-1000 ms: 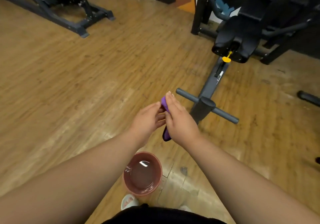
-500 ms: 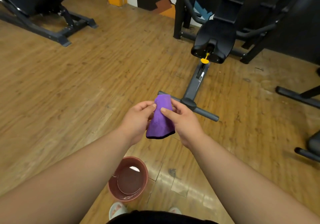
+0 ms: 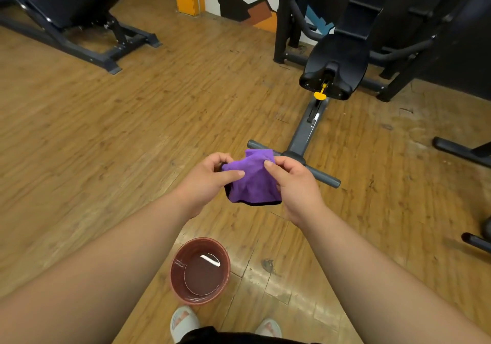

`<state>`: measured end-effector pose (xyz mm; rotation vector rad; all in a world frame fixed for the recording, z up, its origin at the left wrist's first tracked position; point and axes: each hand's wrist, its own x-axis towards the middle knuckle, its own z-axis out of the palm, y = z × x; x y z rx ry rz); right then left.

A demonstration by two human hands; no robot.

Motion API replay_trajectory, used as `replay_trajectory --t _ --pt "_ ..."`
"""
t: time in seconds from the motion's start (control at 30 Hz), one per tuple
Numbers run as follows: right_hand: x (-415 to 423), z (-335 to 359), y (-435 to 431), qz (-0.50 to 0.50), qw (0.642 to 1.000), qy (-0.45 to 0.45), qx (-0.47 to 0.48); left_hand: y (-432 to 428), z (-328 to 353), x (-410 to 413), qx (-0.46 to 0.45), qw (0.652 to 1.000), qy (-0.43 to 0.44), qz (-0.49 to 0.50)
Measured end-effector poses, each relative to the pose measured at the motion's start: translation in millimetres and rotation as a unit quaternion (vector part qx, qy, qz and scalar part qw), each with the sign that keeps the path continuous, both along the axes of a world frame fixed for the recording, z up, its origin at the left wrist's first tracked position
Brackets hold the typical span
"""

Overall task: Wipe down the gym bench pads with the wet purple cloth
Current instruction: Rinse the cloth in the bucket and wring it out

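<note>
While purple cloth (image 3: 252, 180) hangs, bucket (image 3: 177, 266) sits on wood floor (image 3: 106, 144).

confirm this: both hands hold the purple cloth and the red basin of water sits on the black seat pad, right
One thing is off. In the head view the left hand and right hand both hold the purple cloth, but the red basin of water sits on the wooden floor near the feet, not on the black seat pad.

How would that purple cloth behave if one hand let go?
Probably floppy: the purple cloth sags and creases between the left hand and right hand. Likely light, since mere pinches hold it up.
</note>
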<state>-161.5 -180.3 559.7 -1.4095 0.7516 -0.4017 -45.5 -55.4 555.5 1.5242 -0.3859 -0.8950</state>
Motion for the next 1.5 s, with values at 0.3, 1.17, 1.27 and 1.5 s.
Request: replay_trajectory --t 0.3,1.17,1.27,1.5 --pt "3 16 -3 0.109 0.968 0.049 -0.221 10 10 -4 -0.008 0.993 -0.115 -0.019" --pt "12 -82 1 -0.006 0.993 0.096 -0.07 -5 -69 -20 0.046 0.967 0.135 0.21" --pt "20 -115 3 -0.025 0.989 0.125 -0.079 -2 -97 -14 0.056 0.956 0.167 0.233" --pt "38 -212 17 -0.044 0.976 0.198 -0.084 5 -194 13 0.126 0.959 0.171 0.186"
